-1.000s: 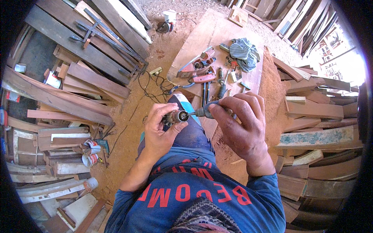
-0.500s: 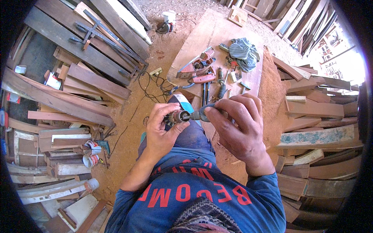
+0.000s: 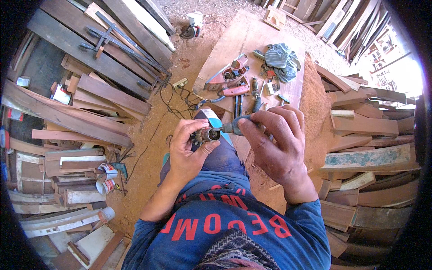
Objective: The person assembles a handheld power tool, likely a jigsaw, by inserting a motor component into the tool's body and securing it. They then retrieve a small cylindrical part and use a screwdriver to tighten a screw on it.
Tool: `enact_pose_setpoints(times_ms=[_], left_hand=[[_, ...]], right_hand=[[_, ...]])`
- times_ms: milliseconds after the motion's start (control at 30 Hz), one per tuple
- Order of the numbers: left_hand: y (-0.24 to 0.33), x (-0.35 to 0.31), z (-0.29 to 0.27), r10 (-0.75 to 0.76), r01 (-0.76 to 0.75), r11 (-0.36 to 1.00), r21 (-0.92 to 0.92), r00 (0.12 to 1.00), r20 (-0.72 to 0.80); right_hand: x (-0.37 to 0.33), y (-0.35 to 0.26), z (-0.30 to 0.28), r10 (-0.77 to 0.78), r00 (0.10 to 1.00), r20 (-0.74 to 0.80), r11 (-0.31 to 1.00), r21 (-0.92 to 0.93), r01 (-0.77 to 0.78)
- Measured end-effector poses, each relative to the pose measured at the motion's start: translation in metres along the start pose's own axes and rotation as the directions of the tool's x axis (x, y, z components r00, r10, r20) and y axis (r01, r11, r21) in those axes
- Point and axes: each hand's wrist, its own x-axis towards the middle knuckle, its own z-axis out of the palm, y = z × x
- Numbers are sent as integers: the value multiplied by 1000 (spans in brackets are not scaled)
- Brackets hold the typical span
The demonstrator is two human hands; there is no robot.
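My left hand (image 3: 188, 146) is closed round a short cylindrical metal part (image 3: 211, 134) with a hollow, ringed end facing right. Dark ridged pieces of it show between the fingers. In my right hand (image 3: 276, 146) is a grey-handled tool (image 3: 237, 126) with a thin metal shaft, like a screwdriver. Its shaft reaches the upper rim of the part's open end; whether the tip goes inside I cannot tell. Both hands are above my lap, with blue trousers (image 3: 220, 157) below them.
Ahead, a wooden board (image 3: 225, 45) bears an opened red power tool (image 3: 236, 72), a red housing piece (image 3: 236, 90), several hand tools and a striped cloth (image 3: 282, 62). A black cable (image 3: 168, 105) lies left. Timber stacks (image 3: 364, 121) and sawdust (image 3: 315, 108) are right; planks (image 3: 108, 96) are left.
The tool's shaft has moved slightly up, from the middle of the part's open end to its upper rim. My right hand has shifted a little with it; the left stays put.
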Motion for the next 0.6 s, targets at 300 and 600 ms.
enact_pose_setpoints(times_ms=[300,600], left_hand=[[-2,0,-2,-19,19,1000,19,1000,-12],[-4,0,1,-13,13,1000,1,1000,10]], right_hand=[[-7,1,-4,27,999,42,1000,9,-27],[-2,-2,2,32,999,27,999,20,-33]])
